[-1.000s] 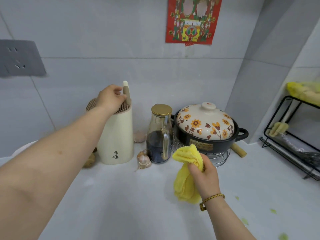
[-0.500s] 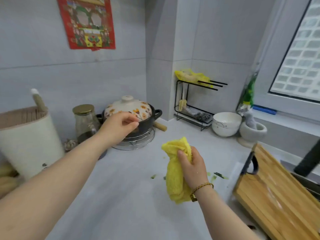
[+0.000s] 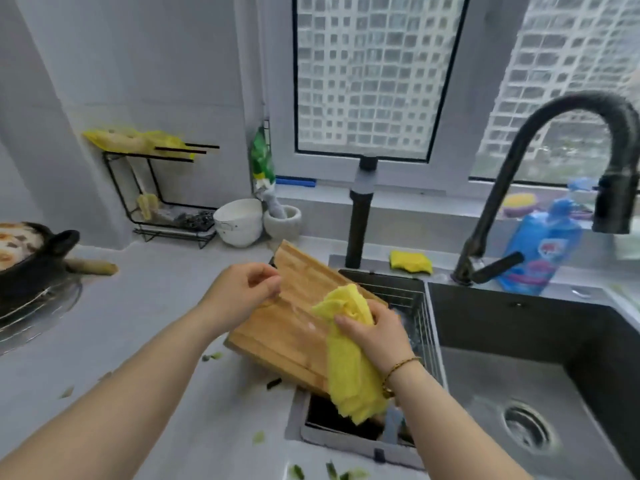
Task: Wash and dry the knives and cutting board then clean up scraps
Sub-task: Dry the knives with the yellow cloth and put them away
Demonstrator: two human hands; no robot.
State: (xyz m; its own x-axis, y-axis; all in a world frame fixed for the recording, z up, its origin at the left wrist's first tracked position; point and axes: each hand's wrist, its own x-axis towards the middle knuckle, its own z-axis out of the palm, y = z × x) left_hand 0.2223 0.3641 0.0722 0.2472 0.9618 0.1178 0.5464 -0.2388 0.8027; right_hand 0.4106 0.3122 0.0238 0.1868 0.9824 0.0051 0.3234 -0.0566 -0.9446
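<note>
Drying: the cutting board [image 3: 291,317] is being approached for wiping, judging by the cloth set against it; no knives are being shown in this view.
Board position: it is being propped at a tilt, its left part over the surface [image 3: 138,323] and its right part on the wire basket [image 3: 417,306] in the sink [image 3: 519,327], with one corner hanging over the open gap below.
Cloth side: the right grip [image 3: 377,336] is being curled tightly round the yellow cloth [image 3: 349,372], which is being pressed to the board's right side.
Steadying side: the left grip [image 3: 242,296] is being held with fingers curled at the board's upper left edge; whether that edge is being pinched cannot be told through the blur.
Risk, slipping: if the board is being pushed by the cloth without being steadied, it could slide off the basket into the sink.
Risk, scraps: green scraps [image 3: 213,356] are lying just beside the board and could be smeared or swept into the sink by the trailing cloth.
</note>
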